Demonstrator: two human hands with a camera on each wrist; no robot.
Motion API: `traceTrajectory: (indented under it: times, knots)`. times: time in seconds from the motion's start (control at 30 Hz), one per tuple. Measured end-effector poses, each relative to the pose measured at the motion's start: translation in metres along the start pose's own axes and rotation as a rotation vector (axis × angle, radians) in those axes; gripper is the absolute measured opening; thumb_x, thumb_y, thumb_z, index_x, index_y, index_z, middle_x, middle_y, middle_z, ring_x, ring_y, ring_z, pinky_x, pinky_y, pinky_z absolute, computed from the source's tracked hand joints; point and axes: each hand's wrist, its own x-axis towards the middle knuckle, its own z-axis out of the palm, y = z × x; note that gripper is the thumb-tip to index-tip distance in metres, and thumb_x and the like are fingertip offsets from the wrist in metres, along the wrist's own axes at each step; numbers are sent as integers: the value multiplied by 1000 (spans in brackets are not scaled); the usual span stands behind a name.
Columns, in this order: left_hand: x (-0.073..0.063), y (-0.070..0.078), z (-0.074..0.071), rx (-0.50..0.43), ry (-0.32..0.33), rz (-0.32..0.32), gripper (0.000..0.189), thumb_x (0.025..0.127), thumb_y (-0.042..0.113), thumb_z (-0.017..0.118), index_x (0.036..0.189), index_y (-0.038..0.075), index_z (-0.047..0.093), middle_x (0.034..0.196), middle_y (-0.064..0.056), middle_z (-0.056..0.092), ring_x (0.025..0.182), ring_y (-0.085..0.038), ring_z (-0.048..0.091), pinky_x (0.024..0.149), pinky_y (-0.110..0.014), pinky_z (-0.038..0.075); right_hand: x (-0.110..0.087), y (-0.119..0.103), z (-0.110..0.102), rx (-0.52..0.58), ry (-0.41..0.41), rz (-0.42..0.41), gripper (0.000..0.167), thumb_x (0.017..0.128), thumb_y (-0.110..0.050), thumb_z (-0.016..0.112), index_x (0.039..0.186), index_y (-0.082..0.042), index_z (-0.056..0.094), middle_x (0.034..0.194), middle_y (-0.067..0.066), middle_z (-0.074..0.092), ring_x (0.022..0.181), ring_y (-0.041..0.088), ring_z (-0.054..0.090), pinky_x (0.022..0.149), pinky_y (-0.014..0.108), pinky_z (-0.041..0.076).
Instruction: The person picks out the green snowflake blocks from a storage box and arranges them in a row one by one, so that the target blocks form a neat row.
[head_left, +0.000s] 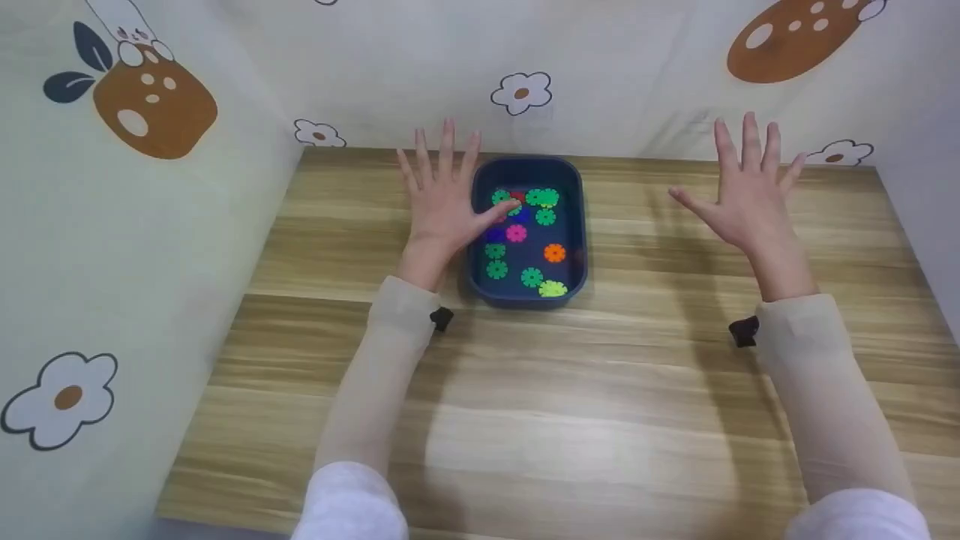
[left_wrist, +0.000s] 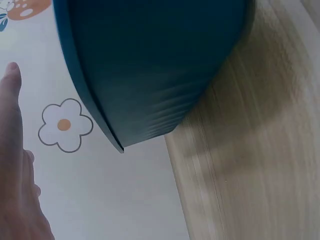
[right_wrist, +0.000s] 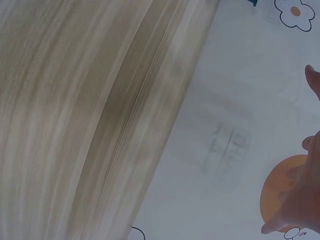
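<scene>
A dark blue rectangular bin (head_left: 526,301) sits toward the back of the wooden table, with several flower-shaped plastic discs inside, among them a pink disc (head_left: 516,233), an orange disc (head_left: 554,253) and a yellow disc (head_left: 553,289). My left hand (head_left: 444,206) is spread flat beside the bin's left side, its thumb overlapping the bin in the head view. In the left wrist view the bin's outer wall (left_wrist: 150,65) fills the top, close to the hand. Off to the right, my right hand (head_left: 754,202) is held up with fingers spread and nothing in it.
The wooden table (head_left: 570,405) runs back to a pale wall (head_left: 420,67) printed with flowers and brown fruit. Another wall (head_left: 97,255) borders the left side. Black wrist cameras (head_left: 744,331) sit at both cuffs.
</scene>
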Motion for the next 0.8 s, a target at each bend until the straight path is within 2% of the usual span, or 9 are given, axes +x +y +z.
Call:
traceTrajectory:
  times: [0.13, 0.37, 0.53, 0.8]
  knots:
    - [-7, 2, -1, -30, 15, 21, 107, 78, 88, 41, 161, 33, 2, 170, -5, -11, 154, -42, -13, 119, -68, -12, -2, -2, 5, 30, 25, -12, 102, 89, -70, 52, 162, -25, -3, 169, 12, -13, 153, 41, -18, 109, 78, -17]
    - [-18, -2, -3, -15, 15, 39, 106, 79, 90, 34, 161, 31, 2, 170, -7, -4, 155, -40, -7, 123, -64, -5, -5, -7, 12, 79, 45, -39, 96, 92, -61, 56, 162, -22, 4, 169, 15, -3, 155, 40, -9, 113, 77, -12]
    - [-28, -8, -4, -73, 1, 45, 105, 81, 86, 39, 162, 28, 6, 170, -8, -1, 156, -38, -4, 125, -59, -4, -8, -12, 15, 121, 68, -53, 93, 92, -55, 60, 162, -18, 9, 168, 15, 5, 155, 41, -2, 117, 74, -7]
    - [-41, -18, -6, -170, -58, 37, 101, 83, 82, 45, 161, 26, 12, 170, -7, 4, 157, -33, 8, 127, -54, 13, -8, -17, 21, 168, 80, -87, 84, 95, -40, 63, 160, -13, 17, 166, 18, 13, 153, 42, 9, 122, 67, 5]
